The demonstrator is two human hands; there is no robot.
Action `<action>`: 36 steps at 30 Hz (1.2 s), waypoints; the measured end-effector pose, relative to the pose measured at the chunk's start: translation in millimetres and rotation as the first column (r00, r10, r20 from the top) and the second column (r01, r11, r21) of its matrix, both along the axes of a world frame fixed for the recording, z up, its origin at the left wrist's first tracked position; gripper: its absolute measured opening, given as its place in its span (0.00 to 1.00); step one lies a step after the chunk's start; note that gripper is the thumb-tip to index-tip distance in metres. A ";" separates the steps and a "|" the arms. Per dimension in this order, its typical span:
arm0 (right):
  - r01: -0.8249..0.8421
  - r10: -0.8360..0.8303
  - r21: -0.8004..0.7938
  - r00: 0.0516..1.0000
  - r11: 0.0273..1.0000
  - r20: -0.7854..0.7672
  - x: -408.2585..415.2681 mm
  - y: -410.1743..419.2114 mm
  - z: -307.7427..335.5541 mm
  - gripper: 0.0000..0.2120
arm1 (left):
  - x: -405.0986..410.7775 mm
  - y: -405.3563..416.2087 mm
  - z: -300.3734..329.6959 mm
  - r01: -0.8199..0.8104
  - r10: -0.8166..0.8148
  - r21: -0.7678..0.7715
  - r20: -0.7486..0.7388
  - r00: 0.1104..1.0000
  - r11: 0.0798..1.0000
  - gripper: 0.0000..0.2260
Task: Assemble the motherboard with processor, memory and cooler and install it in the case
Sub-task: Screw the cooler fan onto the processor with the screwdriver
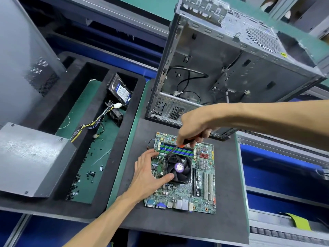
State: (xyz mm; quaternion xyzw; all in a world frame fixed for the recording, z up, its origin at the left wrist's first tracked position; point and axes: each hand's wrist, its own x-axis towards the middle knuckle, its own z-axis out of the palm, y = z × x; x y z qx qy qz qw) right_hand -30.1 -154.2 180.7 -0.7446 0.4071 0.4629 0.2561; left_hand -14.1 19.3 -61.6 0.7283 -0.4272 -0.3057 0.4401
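Note:
A green motherboard point(201, 195) lies flat on a dark foam mat point(227, 207). A black cooler fan point(179, 167) with a purple hub label sits on it, beside blue and green memory slots point(179, 151). My left hand point(151, 175) rests on the board's left side, its thumb against the cooler's near edge. My right hand point(194, 127) grips an orange-and-black screwdriver point(175, 148), whose tip meets the cooler's far left corner. The open grey case point(249, 68) stands behind the mat with loose black cables inside.
A black foam tray point(124, 122) at left holds a hard drive point(121, 90), a small fan with a cable bundle point(92, 123), and several loose screws point(89, 173). A grey power supply point(32, 159) sits at its near left. A grey side panel point(21, 59) leans at far left.

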 end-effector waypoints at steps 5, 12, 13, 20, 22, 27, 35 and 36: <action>-0.769 0.818 -0.382 0.573 0.513 -0.053 -6.8 30.3 6.9 0.09 | 1.3 0.1 0.9 0.005 -0.005 0.009 -0.018 1.000 1.000 0.35; -0.710 0.752 -0.370 0.658 0.599 -0.046 -8.4 36.4 0.2 0.09 | 0.6 1.1 2.4 -0.002 0.002 -0.020 -0.022 1.000 1.000 0.33; -0.441 0.457 -0.258 0.889 0.860 0.004 -7.4 28.2 -3.4 0.11 | 0.3 1.1 2.0 -0.007 0.007 -0.026 -0.020 1.000 1.000 0.33; 0.027 -0.027 -0.005 1.000 1.000 0.007 -13.7 6.8 -4.8 0.13 | -1.5 0.8 3.0 -0.022 0.022 -0.049 -0.005 1.000 0.999 0.33; -0.317 0.315 -0.115 0.948 0.941 -0.039 -11.9 18.9 -2.7 0.14 | -0.6 2.0 5.0 -0.014 0.014 -0.033 -0.017 1.000 0.999 0.33; -0.862 0.960 -0.507 0.159 0.021 -0.231 -15.9 41.3 8.3 0.02 | -0.7 2.8 8.7 -0.018 0.017 -0.029 -0.029 0.999 0.999 0.33; -0.491 0.500 -0.216 0.866 0.844 -0.018 -5.6 23.9 -7.1 0.13 | -0.9 3.2 11.4 -0.021 0.020 -0.034 -0.028 0.999 0.999 0.32; -0.189 0.188 -0.087 0.982 0.978 -0.019 -8.0 18.2 -7.9 0.14 | -1.4 2.8 12.0 -0.017 0.016 -0.035 -0.022 1.000 0.999 0.32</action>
